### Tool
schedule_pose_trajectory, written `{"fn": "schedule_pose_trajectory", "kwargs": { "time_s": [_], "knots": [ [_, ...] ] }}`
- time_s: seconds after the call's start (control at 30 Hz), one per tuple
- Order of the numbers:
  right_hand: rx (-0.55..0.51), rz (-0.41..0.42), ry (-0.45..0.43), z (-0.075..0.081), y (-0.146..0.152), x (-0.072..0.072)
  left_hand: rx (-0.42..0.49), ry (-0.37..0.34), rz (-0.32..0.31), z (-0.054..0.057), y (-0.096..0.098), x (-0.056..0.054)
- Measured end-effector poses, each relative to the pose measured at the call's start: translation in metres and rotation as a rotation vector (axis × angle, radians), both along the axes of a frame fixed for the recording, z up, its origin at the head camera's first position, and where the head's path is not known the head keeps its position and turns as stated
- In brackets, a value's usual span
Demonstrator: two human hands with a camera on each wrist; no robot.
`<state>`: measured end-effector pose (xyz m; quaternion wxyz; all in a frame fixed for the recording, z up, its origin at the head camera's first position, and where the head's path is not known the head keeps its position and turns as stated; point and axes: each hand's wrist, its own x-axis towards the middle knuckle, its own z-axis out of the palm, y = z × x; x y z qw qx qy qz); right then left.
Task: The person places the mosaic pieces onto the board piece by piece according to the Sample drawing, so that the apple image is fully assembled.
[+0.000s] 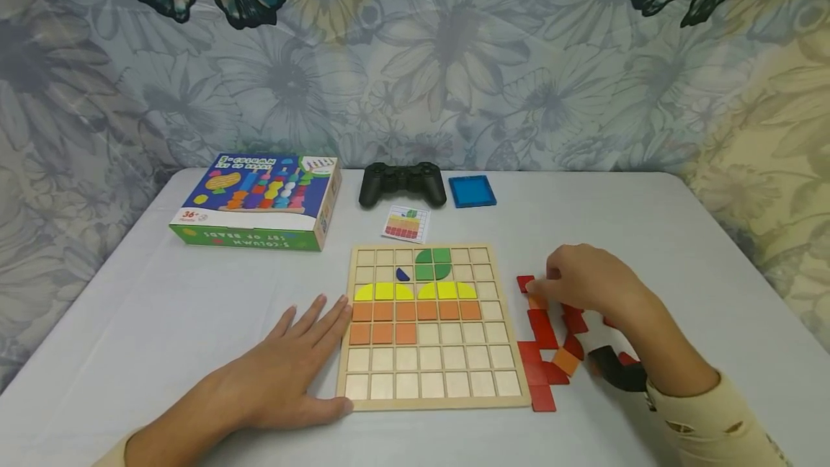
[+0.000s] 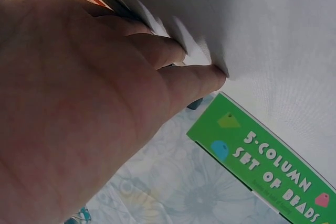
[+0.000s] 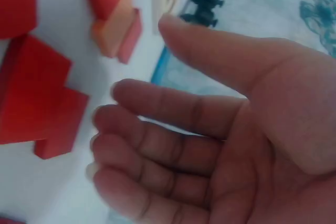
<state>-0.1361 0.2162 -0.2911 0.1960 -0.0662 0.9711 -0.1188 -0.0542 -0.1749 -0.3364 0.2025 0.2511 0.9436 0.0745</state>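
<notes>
A wooden grid board [image 1: 436, 404] lies flat on the table. It bears green pieces [image 1: 433, 264], a small dark blue piece [image 1: 403, 274], yellow pieces [image 1: 384, 291] and rows of orange squares [image 1: 382, 310]. My left hand [image 1: 279, 370] lies spread along the board's left side, fingertips and thumb right at its edge. Beyond the right side are loose red tiles [image 1: 543, 328] and a few orange tiles [image 1: 565, 362]. Over the far end of these hovers my right hand [image 1: 593, 279]; in the right wrist view its thumb and loosely bent fingers stand apart, holding nothing, near an orange tile [image 3: 113, 32].
Behind the board lies a small pattern card [image 1: 406, 224], with a black game controller [image 1: 402, 184] and a blue tray [image 1: 472, 192] farther back. A bead-set box [image 1: 256, 200] occupies the back left. Patterned fabric [image 1: 415, 56] hangs behind the table.
</notes>
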Motion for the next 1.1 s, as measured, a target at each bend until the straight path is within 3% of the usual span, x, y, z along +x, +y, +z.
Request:
{"fn": "schedule_pose_trajectory", "kwargs": {
  "time_s": [0.13,0.27,1.1],
  "knots": [
    [0.06,-0.023,-0.043,-0.005,0.0,-0.005,0.01,0.004,-0.002,-0.001,0.0,0.001],
    [0.078,0.01,-0.006,-0.008,-0.007,-0.004,0.019,0.015,-0.008,-0.001,-0.001,0.001],
    [-0.066,0.168,0.164,-0.007,-0.036,0.011,-0.002,0.002,0.006,-0.002,-0.001,0.0]
  ]
}}
